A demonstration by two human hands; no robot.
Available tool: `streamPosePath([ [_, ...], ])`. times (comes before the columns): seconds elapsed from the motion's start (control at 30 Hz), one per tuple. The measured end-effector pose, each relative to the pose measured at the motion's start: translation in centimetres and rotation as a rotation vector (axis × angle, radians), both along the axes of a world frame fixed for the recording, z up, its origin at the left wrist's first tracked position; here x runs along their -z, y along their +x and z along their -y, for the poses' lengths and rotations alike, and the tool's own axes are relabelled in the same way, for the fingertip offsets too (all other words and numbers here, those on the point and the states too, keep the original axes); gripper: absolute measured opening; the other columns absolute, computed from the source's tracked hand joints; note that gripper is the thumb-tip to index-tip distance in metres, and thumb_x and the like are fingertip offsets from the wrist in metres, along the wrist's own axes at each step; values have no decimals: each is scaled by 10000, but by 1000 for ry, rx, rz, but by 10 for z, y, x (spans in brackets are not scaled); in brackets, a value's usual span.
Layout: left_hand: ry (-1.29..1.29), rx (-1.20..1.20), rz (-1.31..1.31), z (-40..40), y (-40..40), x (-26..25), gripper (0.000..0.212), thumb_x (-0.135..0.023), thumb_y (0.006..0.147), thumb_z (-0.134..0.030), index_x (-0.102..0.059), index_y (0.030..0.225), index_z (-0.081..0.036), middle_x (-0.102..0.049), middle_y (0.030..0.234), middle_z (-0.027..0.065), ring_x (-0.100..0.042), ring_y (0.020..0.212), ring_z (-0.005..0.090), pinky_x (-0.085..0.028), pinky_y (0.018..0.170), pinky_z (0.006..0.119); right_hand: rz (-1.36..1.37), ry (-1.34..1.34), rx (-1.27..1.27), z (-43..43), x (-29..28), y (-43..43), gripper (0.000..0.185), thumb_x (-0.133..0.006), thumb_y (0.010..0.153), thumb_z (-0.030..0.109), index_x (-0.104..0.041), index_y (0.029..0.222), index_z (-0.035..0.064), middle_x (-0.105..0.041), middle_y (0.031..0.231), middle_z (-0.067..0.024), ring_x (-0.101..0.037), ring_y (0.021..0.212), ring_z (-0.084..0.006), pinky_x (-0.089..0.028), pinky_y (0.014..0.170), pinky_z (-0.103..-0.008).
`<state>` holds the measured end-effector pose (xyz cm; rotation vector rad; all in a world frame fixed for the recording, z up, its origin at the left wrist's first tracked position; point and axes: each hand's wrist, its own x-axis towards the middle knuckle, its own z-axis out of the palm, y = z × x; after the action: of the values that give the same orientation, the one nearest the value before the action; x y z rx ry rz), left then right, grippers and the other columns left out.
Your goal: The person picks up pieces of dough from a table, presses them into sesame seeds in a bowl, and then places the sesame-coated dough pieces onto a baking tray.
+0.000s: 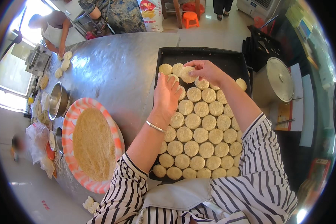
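My right hand (207,71) grips a sesame-coated dough round (187,76) between thumb and fingers near the far rows of a black baking tray (201,52). Pale rounds (200,135) coated the same way fill most of this tray in close, staggered rows. My left hand (167,93) hovers at the tray's left side, fingers apart and holding nothing. Beside its fingertips lies another coated round (173,78), partly covered by the hand; whether they touch, I cannot tell. Two more rounds, one at the far left corner (165,69), sit beyond my hands.
Left of the tray, a pink-and-white plastic basin (68,140) holds sesame seeds (93,142) on the metal worktable (123,70). Behind it stands a steel bowl (58,100). A co-worker (57,30) handles dough pieces (65,64) at the far left. A lidded pot (277,79) is at right.
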<state>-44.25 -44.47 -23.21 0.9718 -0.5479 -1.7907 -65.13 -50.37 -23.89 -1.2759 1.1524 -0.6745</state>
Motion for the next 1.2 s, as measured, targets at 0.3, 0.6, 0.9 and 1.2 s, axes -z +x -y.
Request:
streamPosePath([
  [0.3,259,28,-268,3,2,-12,872,-344,1054,-580,59,1601,-34,-100,1618,336,-291,1433,541,-334,1188,535,26,72,-28,5,6,-1,385,-741,871,153,-677,1249,119,-674,983,-25,-583,820,-91,-471,650,-249],
  [0.6,91,-106,-212,-18,33,-10,791,-356,1073,-515,-66,1575,23,-218,1570,348,-378,1396,509,-353,1176,543,-171,-25,-154,24,1,10,332,-725,884,154,-661,1200,74,-681,901,21,-592,793,-63,-463,665,-244],
  [0.9,126,-51,-81,-135,83,-31,558,-332,1098,-435,-395,1429,9,-519,1404,261,-589,1204,365,-483,1054,472,-928,-471,-334,28,10,20,290,-734,839,257,-697,1069,85,-712,928,-91,-677,866,-269,-533,793,-363],
  [1.2,32,93,77,-206,127,-46,507,-329,1103,-395,-409,1422,-10,-571,1373,234,-616,1175,308,-481,1013,431,-953,-458,-214,15,14,27,253,-693,846,262,-722,1067,143,-728,1049,-97,-680,991,-322,-542,838,-416],
])
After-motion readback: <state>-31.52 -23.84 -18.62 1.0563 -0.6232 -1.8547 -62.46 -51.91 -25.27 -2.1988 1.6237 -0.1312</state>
